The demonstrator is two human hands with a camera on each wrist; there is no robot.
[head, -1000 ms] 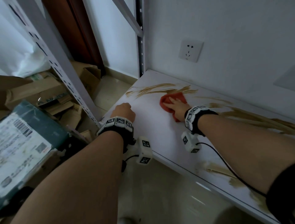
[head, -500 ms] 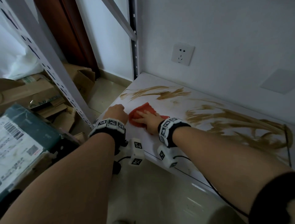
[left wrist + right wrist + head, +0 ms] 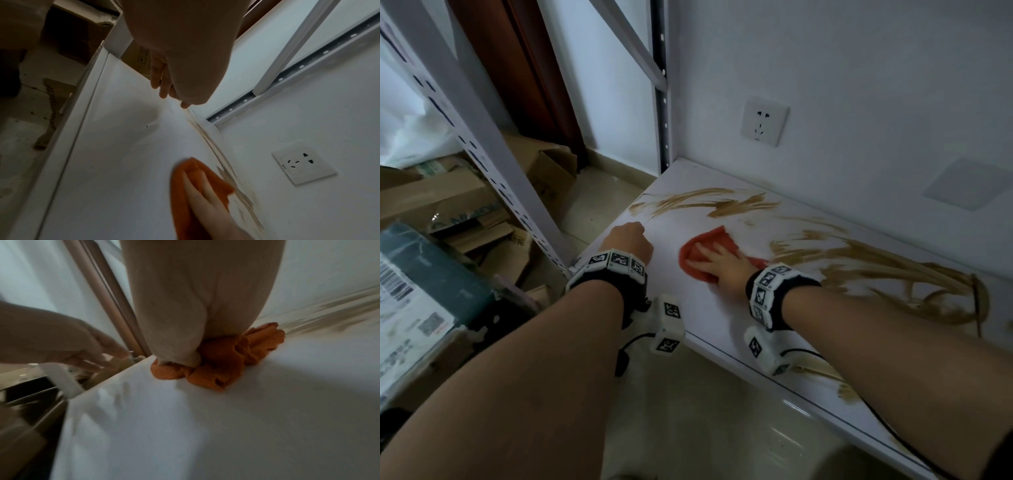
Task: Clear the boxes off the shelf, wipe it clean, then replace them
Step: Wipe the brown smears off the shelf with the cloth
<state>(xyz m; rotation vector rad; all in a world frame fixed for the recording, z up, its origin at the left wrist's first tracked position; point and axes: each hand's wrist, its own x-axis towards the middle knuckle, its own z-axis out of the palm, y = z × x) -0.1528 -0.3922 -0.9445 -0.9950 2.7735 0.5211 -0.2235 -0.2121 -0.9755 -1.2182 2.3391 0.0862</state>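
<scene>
The white shelf [image 3: 709, 308] carries brown smears [image 3: 893, 270] across its back and right side. My right hand [image 3: 705, 257] lies flat with straight fingers on an orange-red cloth [image 3: 717, 236] and presses it onto the shelf just left of the smears. The right wrist view shows the cloth [image 3: 226, 363] bunched under the palm. My left hand [image 3: 628, 238] rests at the shelf's left edge and holds nothing, its fingers loose [image 3: 163, 94]. Cardboard boxes [image 3: 441, 198] and a dark teal box [image 3: 421, 281] with a white label sit off the shelf at the left.
A grey slotted upright [image 3: 482, 130] stands at the shelf's front left corner and a dark one [image 3: 662, 85] at the back corner. A wall socket [image 3: 764, 121] is above the shelf. Tiled floor [image 3: 688, 411] lies below the front edge.
The right hand slid the cloth from the back smears toward the left hand, then a little to the right again. The left hand stayed at the shelf's left edge.
</scene>
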